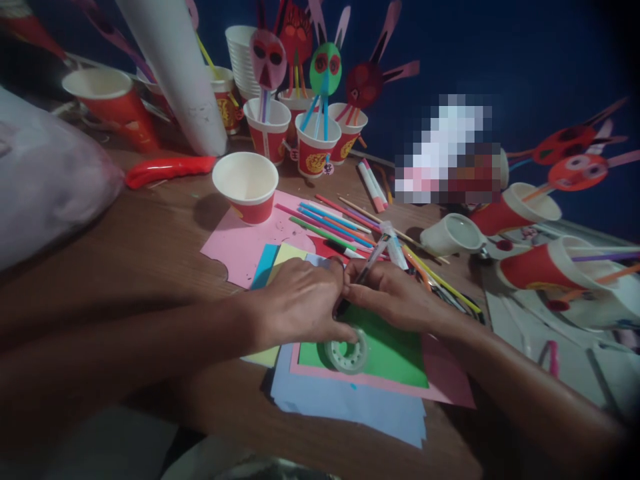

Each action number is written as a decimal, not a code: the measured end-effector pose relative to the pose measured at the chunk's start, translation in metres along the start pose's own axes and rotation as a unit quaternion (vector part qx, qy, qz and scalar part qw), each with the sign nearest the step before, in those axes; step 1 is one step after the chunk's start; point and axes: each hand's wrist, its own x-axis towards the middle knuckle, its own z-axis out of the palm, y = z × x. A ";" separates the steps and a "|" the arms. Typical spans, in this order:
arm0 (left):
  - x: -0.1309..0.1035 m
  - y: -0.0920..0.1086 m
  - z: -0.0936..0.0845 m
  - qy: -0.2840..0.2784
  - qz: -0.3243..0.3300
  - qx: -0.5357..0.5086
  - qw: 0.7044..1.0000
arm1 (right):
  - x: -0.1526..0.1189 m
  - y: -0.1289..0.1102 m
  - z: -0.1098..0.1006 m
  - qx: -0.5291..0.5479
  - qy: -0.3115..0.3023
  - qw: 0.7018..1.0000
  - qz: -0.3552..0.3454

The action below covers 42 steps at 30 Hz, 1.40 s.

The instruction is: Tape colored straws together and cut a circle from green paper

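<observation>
My right hand (393, 290) is closed in a pinch on a pen with a clear barrel (372, 259), which slants down between its thumb and fingers. Right beside it, my left hand (305, 300) has its fingers curled against the right fingertips; whatever they pinch is hidden. The left thumb points down and touches a roll of clear tape (349, 360). Under the hands and the tape lies a green sheet (395, 350) on a pink sheet (450, 380), with pale blue paper (350, 407) beneath. Yellow paper (263, 358) shows by the left wrist.
A paper cup (246, 193) stands on pink cut paper (240, 243). Coloured sticks (333, 223) lie beyond my hands. Cups with paper masks on straws (317, 143) line the back. A red-handled tool (170, 172) and a plastic bag (45, 180) are at left, more cups (545, 263) at right.
</observation>
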 end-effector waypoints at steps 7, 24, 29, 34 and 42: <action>0.001 0.000 -0.001 -0.013 -0.005 -0.004 1.000 | 0.006 0.000 -0.003 0.025 -0.041 0.999 0.008; 0.001 -0.001 0.002 -0.006 -0.007 -0.004 1.000 | 0.005 0.002 0.000 0.065 -0.082 0.994 0.039; 0.002 -0.002 0.004 0.002 0.000 -0.009 1.000 | 0.005 0.002 0.002 0.083 -0.087 0.992 0.029; 0.002 -0.002 0.004 0.003 -0.007 -0.014 1.000 | 0.004 0.002 0.002 0.076 -0.091 0.993 0.015; 0.001 -0.003 0.005 0.003 0.007 -0.021 1.000 | 0.004 0.003 0.003 0.118 -0.091 0.988 0.023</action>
